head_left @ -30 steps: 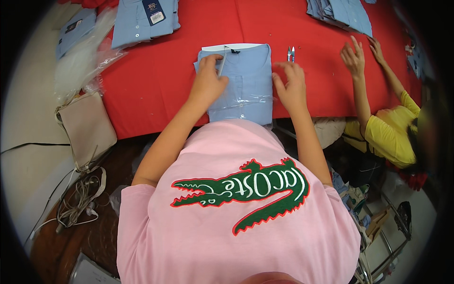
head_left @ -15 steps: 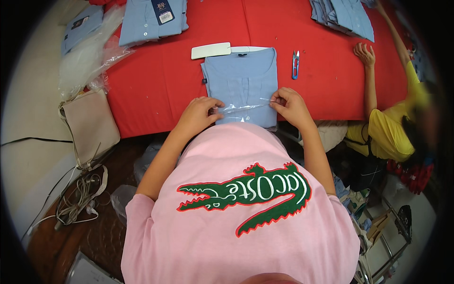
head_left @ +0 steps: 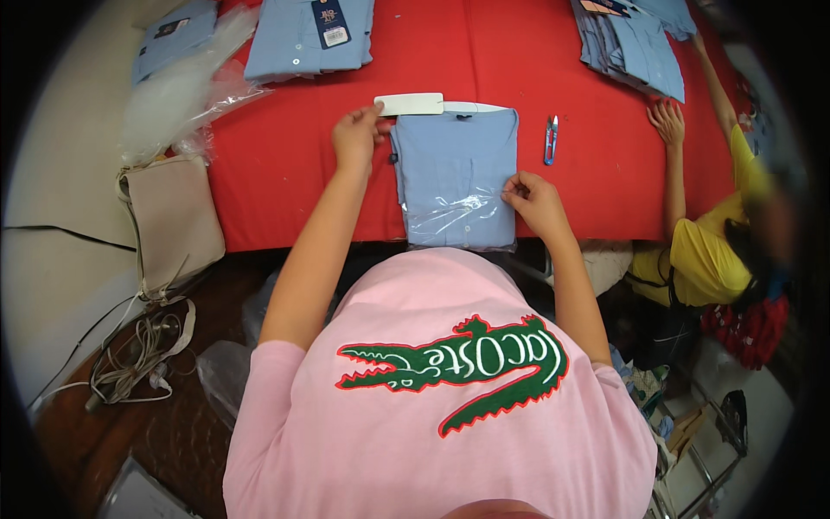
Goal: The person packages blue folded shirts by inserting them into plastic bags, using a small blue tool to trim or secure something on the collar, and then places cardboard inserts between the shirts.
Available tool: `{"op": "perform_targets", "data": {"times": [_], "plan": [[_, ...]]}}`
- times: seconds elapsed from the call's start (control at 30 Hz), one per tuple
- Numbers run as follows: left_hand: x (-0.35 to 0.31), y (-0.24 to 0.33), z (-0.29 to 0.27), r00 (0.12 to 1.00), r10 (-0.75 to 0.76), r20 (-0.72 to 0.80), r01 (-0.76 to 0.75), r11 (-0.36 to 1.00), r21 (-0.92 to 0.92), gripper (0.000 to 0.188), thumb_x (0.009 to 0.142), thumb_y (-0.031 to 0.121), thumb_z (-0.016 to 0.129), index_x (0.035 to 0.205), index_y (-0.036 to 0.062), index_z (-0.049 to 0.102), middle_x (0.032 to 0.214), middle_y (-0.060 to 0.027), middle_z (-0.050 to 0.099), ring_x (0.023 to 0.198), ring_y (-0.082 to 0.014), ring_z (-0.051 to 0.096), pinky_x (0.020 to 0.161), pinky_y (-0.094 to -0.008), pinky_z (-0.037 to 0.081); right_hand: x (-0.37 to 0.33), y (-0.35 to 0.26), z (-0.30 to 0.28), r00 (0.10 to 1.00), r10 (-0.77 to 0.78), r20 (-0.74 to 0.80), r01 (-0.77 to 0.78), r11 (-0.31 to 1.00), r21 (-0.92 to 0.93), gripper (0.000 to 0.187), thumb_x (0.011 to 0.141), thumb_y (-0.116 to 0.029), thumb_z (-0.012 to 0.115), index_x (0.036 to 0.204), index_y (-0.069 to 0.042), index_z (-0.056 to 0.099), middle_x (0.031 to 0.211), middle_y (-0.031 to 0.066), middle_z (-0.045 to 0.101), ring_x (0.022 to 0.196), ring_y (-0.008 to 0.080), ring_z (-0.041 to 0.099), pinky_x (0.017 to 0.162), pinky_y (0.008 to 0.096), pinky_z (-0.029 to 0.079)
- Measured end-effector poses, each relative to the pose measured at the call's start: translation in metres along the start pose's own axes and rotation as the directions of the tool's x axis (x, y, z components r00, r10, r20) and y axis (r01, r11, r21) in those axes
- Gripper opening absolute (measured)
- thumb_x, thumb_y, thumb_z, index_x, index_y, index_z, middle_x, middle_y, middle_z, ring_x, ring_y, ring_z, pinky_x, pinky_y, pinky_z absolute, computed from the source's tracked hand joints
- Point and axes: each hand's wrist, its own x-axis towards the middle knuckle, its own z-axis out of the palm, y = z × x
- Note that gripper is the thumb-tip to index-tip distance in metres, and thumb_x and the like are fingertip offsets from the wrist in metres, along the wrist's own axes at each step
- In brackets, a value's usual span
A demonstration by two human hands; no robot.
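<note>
A folded light-blue shirt (head_left: 450,156) lies in front of me at the table's near edge. Its lower part is inside a clear plastic bag (head_left: 437,227), whose shiny mouth crosses the shirt. At the far left corner, my left hand (head_left: 356,140) pinches the end of a white hang tag (head_left: 411,105) that lies beyond the collar. My right hand (head_left: 534,199) is closed at the shirt's right edge, thumb and fingertips together on the rim of the bag. Small blue-handled thread snips (head_left: 551,141) lie to the right of the shirt.
Folded blue shirts (head_left: 307,39) and loose clear bags (head_left: 186,104) lie at the far left of the red-covered table (head_left: 303,164). Another shirt stack (head_left: 627,48) is at the far right, beside a co-worker's hand (head_left: 667,123). A beige bag (head_left: 170,221) hangs at the left.
My left hand has left the bag's rim and moved up to the white hang tag. My right hand stays at the shirt's right edge. The view has shifted slightly.
</note>
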Motion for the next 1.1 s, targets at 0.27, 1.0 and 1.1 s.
{"op": "perform_targets", "data": {"times": [0.27, 1.0, 1.1], "plan": [[-0.066, 0.020, 0.028, 0.610, 0.658, 0.441, -0.792, 0.517, 0.326, 0.038, 0.095, 0.013, 0.080, 0.129, 0.0037, 0.069, 0.112, -0.0082, 0.078, 0.101, -0.0188, 0.074, 0.092, -0.0319, 0.057, -0.014, -0.018, -0.007, 0.992, -0.125, -0.013, 0.124, 0.992, -0.034, 0.009, 0.085, 0.003, 0.073, 0.094, 0.000, 0.070, 0.089, 0.0076, 0.066, 0.080, 0.0191, 0.063, 0.074, 0.0338, 0.052], [-0.178, -0.022, -0.032, 0.820, 0.060, 0.569, -0.426, 0.728, 0.537, 0.022, 0.099, 0.018, 0.076, 0.111, 0.0017, 0.082, 0.097, -0.0136, 0.078, 0.087, -0.0207, 0.072, 0.081, -0.0323, 0.056, -0.046, 0.007, -0.010, 0.944, -0.179, 0.278, 0.020, 0.870, 0.492, 0.029, 0.087, 0.001, 0.078, 0.114, -0.005, 0.071, 0.104, 0.0022, 0.072, 0.091, 0.0125, 0.066, 0.083, 0.0276, 0.053], [-0.180, -0.019, -0.034, 0.813, 0.165, 0.558, -0.488, 0.716, 0.499, 0.022, 0.100, 0.019, 0.074, 0.113, 0.0027, 0.082, 0.098, -0.0154, 0.079, 0.085, -0.0233, 0.074, 0.078, -0.0331, 0.057, -0.037, -0.001, -0.011, 0.946, -0.112, 0.303, -0.051, 0.875, 0.482, 0.036, 0.089, 0.000, 0.078, 0.124, -0.003, 0.069, 0.105, 0.0022, 0.073, 0.088, 0.0086, 0.063, 0.081, 0.0255, 0.051]]}}
